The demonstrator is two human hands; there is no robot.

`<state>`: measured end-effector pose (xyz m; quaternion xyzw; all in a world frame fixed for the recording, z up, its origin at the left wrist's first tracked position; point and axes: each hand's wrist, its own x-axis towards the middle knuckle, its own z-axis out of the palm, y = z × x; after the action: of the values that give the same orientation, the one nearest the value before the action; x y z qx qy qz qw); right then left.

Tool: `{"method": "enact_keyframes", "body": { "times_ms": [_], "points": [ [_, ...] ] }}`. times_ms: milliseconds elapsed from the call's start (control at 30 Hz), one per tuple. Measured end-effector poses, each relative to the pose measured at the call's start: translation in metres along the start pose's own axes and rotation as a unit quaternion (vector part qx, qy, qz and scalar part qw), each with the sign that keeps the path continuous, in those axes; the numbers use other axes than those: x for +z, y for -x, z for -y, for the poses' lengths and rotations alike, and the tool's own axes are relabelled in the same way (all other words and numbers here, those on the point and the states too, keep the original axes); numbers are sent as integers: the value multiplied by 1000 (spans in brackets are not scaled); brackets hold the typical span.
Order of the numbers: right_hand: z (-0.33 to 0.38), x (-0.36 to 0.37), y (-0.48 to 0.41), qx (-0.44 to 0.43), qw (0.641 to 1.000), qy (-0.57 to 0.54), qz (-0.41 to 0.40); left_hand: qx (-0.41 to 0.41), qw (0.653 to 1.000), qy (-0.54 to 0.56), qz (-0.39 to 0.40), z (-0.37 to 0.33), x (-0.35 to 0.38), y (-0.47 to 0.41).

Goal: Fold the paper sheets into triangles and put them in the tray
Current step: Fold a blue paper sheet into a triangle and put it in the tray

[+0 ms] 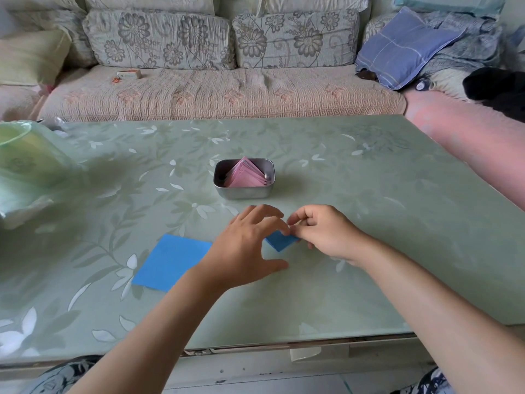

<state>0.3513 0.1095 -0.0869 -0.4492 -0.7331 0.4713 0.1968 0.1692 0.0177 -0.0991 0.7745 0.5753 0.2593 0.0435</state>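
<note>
A small folded blue paper [279, 240] lies on the green table between my hands. My right hand [324, 233] pinches its right corner with curled fingers. My left hand [250, 245] hovers over its left side, fingers spread and relaxed, covering part of it. A stack of flat blue sheets [167, 261] lies to the left of my left wrist. Beyond my hands stands a metal tray [244, 191] holding several pink folded triangles [245, 174].
A green plastic bag [28, 163] with a container sits at the table's left edge. A sofa with cushions runs behind the table, and a pink cover [468, 146] lies to the right. The table's front edge [284, 346] is near my body.
</note>
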Motion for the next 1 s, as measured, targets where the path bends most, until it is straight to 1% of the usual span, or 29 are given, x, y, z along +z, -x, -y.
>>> {"method": "enact_keyframes", "body": {
  "times_ms": [100, 133, 200, 267, 367, 467, 567, 733, 900, 1000],
  "points": [
    [6, -1, 2, 11, 998, -55, 8, 6, 998, 17, -55, -2, -3, -3],
    [7, -1, 3, 11, 998, -69, 10, -8, 997, 29, -73, -3, -4, -4],
    [8, -1, 5, -2, 996, -93, 6, -80, 989, 83, -89, -5, -4, -4],
    [9, -1, 7, -26, 996, -89, -3, -157, 971, 160, -86, -6, -4, -6],
    [8, 0, 8, -55, 997, -61, -2, -228, 936, 256, -78, -6, -5, -7],
    [5, 1, 7, -52, 998, -38, -4, -268, 902, 333, -67, -9, -7, -8],
    [5, 1, 6, -47, 998, -38, -8, -286, 884, 366, -59, -10, -10, -10],
    [6, 2, 6, -56, 998, -18, -27, -286, 905, 309, -64, -10, -11, -10],
    [9, 9, 10, -116, 992, 13, -57, -250, 933, 248, -81, -14, -8, -8],
    [9, 10, 11, -138, 987, 53, -67, -237, 944, 214, -80, -14, -7, -7]
  ]
}}
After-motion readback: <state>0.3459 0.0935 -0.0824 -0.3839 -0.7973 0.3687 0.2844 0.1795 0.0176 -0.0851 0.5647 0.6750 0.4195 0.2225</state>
